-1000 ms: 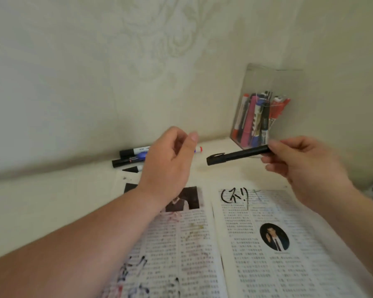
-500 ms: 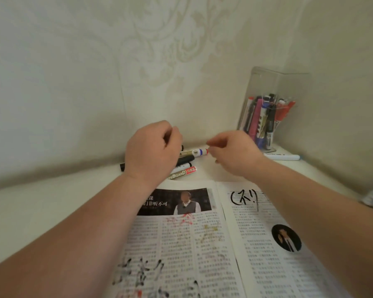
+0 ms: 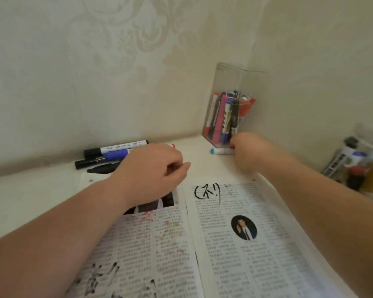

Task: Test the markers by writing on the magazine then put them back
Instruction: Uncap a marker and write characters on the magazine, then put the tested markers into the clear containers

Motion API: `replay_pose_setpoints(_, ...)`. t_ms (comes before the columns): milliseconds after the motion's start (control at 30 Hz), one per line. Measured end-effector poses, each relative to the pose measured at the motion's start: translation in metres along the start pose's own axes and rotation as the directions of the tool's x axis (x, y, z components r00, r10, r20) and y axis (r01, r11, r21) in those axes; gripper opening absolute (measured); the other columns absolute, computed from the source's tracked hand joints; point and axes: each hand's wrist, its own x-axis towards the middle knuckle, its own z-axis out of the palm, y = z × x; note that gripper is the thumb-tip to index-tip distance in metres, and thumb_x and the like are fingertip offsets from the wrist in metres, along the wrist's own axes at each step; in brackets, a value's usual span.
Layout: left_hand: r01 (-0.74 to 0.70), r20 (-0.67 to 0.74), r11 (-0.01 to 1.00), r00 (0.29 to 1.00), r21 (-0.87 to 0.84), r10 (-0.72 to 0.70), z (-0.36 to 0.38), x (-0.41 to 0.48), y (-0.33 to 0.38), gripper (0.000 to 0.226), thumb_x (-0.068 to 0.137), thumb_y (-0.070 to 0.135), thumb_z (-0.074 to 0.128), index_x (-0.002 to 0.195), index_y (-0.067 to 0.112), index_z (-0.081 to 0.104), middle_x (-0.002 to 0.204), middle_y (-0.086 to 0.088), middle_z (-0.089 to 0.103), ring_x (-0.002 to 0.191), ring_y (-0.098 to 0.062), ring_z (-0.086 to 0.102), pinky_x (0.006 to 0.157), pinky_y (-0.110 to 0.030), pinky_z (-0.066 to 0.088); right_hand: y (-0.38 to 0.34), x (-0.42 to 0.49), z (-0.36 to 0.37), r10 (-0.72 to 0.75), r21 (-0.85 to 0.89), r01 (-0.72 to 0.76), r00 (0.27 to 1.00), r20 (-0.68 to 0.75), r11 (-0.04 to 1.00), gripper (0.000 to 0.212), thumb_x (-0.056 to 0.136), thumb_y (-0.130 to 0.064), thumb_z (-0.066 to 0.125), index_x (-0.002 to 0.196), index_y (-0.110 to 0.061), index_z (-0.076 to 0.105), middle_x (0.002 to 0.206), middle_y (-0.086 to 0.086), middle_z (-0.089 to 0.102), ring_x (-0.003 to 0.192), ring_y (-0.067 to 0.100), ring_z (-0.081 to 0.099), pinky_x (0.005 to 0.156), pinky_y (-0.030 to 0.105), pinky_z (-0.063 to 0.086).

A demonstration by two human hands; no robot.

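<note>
Head view: right of centre, the right hand (image 3: 252, 153) curls its fingers round the end of a blue-capped marker (image 3: 221, 151) lying on the table (image 3: 30, 201), just beside the clear box (image 3: 235, 82). Mid-frame, the left hand (image 3: 153, 168) is curled over the top edge of the magazine (image 3: 235, 244), near loose markers (image 3: 116, 148). Whether it holds anything I cannot tell.

The wall (image 3: 116, 50) is cream with a pale pattern of leaves and scrolls. The table (image 3: 30, 201) is off-white. The magazine (image 3: 256, 265) has white pages with grey print, black scribbles and some red and yellow marks. The marker (image 3: 219, 151) is white with a light blue cap. In the clear box (image 3: 235, 82) are red, pink, blue and black pens (image 3: 221, 117).
</note>
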Motion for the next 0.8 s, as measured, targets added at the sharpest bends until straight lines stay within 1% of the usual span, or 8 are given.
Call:
replay_pose_setpoints(133,0.009,0.000,1.000,1.000,-0.019,-0.009,0.007,0.000,0.008,0.031,0.092,0.048,0.048,0.073,0.026,0.060,0.065,0.012,0.055,0.063,-0.012,0.052,0.064,-0.040,0.051,0.006,-0.002,0.006,-0.048,0.031,0.051,0.995,-0.091,0.998,0.017,0.089,-0.009,0.054,0.095,-0.022,0.062,0.097,0.004,0.062,0.082,0.025,0.054,0.075,0.033,0.050)
replay_pose_setpoints(233,0.042,-0.029,0.998,0.999,-0.039,-0.044,0.011,0.001,0.011,0.028,0.092,0.050,0.051,0.101,0.028,0.067,0.087,0.016,0.057,0.076,-0.002,0.045,0.077,-0.032,0.050,0.004,-0.015,-0.001,-0.186,0.055,0.201,0.961,-0.204,0.978,0.015,0.085,-0.013,0.057,0.086,-0.028,0.059,0.096,0.002,0.063,0.086,0.023,0.050,0.073,0.033,0.046)
replay_pose_setpoints(300,0.047,-0.045,0.998,0.998,-0.030,-0.048,0.011,0.004,0.012,0.036,0.092,0.049,0.055,0.117,0.024,0.064,0.104,0.012,0.056,0.090,-0.003,0.046,0.084,-0.026,0.041,0.001,-0.034,-0.008,-0.311,0.065,0.339,0.912,-0.267,0.939,0.016,0.089,-0.021,0.059,0.099,-0.030,0.068,0.096,-0.006,0.063,0.092,0.019,0.049,0.080,0.036,0.048)
replay_pose_setpoints(400,0.019,0.008,0.999,1.000,0.044,-0.019,0.011,0.007,0.017,0.048,0.094,0.051,0.054,0.129,0.019,0.057,0.120,0.002,0.053,0.110,-0.015,0.048,0.097,-0.030,0.037,-0.004,-0.065,-0.015,-0.371,0.239,0.418,0.902,-0.220,0.876,0.025,0.096,-0.032,0.062,0.120,-0.036,0.070,0.109,-0.017,0.066,0.096,0.008,0.056,0.085,0.030,0.049)
replay_pose_setpoints(500,0.000,0.158,0.999,0.987,0.041,-0.006,0.015,0.007,0.021,0.040,0.101,0.048,0.040,0.126,0.023,0.057,0.113,0.005,0.060,0.104,-0.016,0.054,0.095,-0.038,0.043,-0.007,-0.082,-0.009,-0.332,0.493,0.413,0.910,-0.247,0.766,0.025,0.095,-0.035,0.069,0.119,-0.039,0.072,0.100,-0.024,0.070,0.088,-0.003,0.061,0.079,0.019,0.049)
replay_pose_setpoints(600,0.015,0.199,1.000,0.980,0.011,-0.017,0.020,0.009,0.023,0.026,0.107,0.034,0.035,0.119,0.025,0.057,0.102,0.010,0.055,0.095,-0.014,0.051,0.090,-0.034,0.041,-0.004,-0.083,0.001,-0.230,0.669,0.326,0.945,-0.231,0.668,0.025,0.089,-0.031,0.076,0.113,-0.037,0.073,0.087,-0.022,0.069,0.078,-0.003,0.063,0.071,0.015,0.048)
replay_pose_setpoints(700,0.069,0.245,0.997,0.968,-0.024,-0.061,0.020,0.009,0.027,0.015,0.106,0.033,0.038,0.112,0.031,0.052,0.093,0.019,0.045,0.088,-0.005,0.043,0.078,-0.023,0.034,0.005,-0.086,0.002,-0.130,0.865,0.238,0.971,-0.201,0.442,0.024,0.083,-0.016,0.082,0.104,-0.024,0.075,0.080,-0.011,0.076,0.061,0.008,0.068,0.067,0.029,0.057)
replay_pose_setpoints(800,0.118,0.286,0.988,0.954,-0.100,-0.085,0.017,0.009,0.034,0.020,0.103,0.046,0.032,0.106,0.034,0.048,0.086,0.017,0.050,0.087,0.001,0.048,0.074,-0.018,0.038,0.005,-0.091,0.002,-0.087,0.973,0.211,0.975,-0.203,0.089,0.025,0.079,-0.002,0.081,0.102,-0.011,0.074,0.085,0.006,0.078,0.066,0.022,0.074,0.072,0.033,0.062)
